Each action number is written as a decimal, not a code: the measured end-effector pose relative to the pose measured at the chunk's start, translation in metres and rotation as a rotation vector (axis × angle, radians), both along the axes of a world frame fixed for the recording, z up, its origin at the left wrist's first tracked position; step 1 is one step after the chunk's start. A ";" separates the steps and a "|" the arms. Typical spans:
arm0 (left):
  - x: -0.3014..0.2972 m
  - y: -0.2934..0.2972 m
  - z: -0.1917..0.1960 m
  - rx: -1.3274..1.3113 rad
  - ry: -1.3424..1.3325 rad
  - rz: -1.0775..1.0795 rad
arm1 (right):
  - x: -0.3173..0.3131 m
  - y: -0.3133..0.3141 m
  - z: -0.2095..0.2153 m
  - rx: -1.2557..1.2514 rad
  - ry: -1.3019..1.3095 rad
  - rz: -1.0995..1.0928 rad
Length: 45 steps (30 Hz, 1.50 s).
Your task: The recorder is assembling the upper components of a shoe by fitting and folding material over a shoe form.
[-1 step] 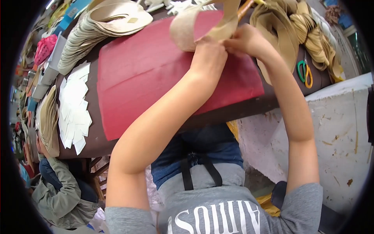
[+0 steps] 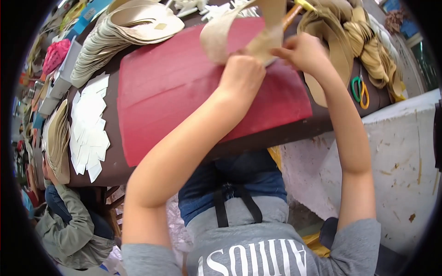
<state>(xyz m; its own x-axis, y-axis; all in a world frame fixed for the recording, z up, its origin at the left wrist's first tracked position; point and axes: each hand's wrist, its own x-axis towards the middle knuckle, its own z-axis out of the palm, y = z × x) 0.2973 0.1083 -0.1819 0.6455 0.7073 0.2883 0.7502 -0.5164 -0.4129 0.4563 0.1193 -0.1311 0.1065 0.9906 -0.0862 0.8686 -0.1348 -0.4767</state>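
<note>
- Nothing much had shifted since the earlier frame: both hands stayed high over the far part of the desk, pinching the same piece.
- Left hand [image 2: 241,76] was closed on the curled beige strip of thin leather-like material [image 2: 258,34], knuckles toward the camera; its fingertips were hidden behind the strip.
- Right hand [image 2: 304,53] gripped the same strip just beside the left, fingers pinched on its edge.
- That strip hung above the far edge of the large red cutting mat [image 2: 184,92], one end looping left and another rising toward the top of the picture.
- Judging from the grip, the work would go best with both pinches kept close together, so the limp strip stayed taut between them and did not twist.
- The mat lay on the dark brown desk [image 2: 115,168].
- To the right lay a heap of tan cut pieces [image 2: 368,46] and green-and-orange-handled scissors [image 2: 359,89].
- On the left lay white paper-like cutouts [image 2: 87,129]; beyond them, a fanned stack of cream pieces [image 2: 119,37].
- A co-worker in an olive jacket [image 2: 69,225] sat low at the left.
</note>
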 end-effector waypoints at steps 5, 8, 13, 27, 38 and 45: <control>-0.127 -0.020 0.032 -0.177 0.015 -0.232 | -0.030 -0.047 0.003 0.814 -0.061 0.721; -0.181 -0.046 0.044 -0.168 0.139 -0.243 | -0.057 -0.053 -0.024 0.636 -0.127 0.967; -0.245 -0.075 0.034 -0.147 -0.105 -0.198 | -0.105 -0.054 -0.030 0.639 -0.019 1.080; -0.240 -0.070 0.032 -0.482 -0.703 -0.006 | -0.156 -0.032 -0.011 0.430 -0.087 0.991; -0.252 -0.071 0.001 -0.430 -0.666 0.082 | -0.150 -0.041 -0.028 0.530 -0.101 1.057; -0.283 -0.064 -0.003 -0.279 -0.454 -0.201 | -0.150 -0.052 -0.043 0.382 -0.136 1.150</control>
